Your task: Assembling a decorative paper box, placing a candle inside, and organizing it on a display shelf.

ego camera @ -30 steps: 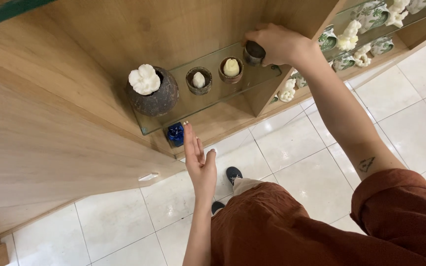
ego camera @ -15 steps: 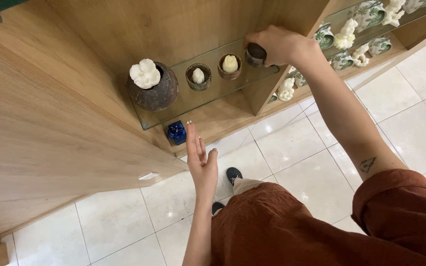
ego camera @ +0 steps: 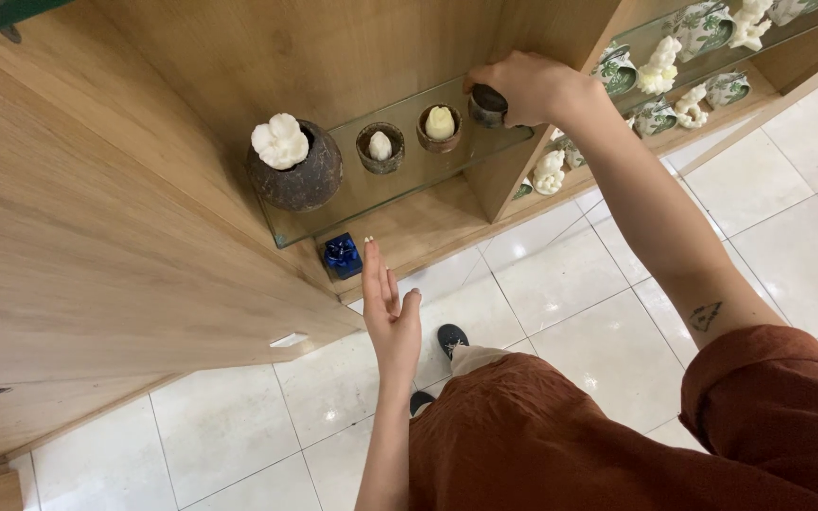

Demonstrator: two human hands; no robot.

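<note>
Head view: a small dark cup is seen at the right end of a glass shelf, where it is gripped from above and behind by the right hand, the fingers being curled around its rim and far side. Whether it rests fully on the glass or is lifted slightly off it cannot be told. It is held at the end of a row, in line with two similar small brown cups: one with a pale yellow candle just beside it, and one with a white candle further left. At the left end of the shelf a large round dark pot is placed, topped with a white flower-shaped candle; the row thus appears to be ordered by size, evenly spaced along the back of the glass. Below the shelf, on the wooden ledge, a small blue gift box is set. The left hand is held open and flat, fingers together and pointing up toward that box, nothing being grasped; it seems to be kept free near the shelf edge. To the right, behind a wooden divider, white figurines and patterned green-and-white cups are displayed on further shelves above the tiled floor
</note>
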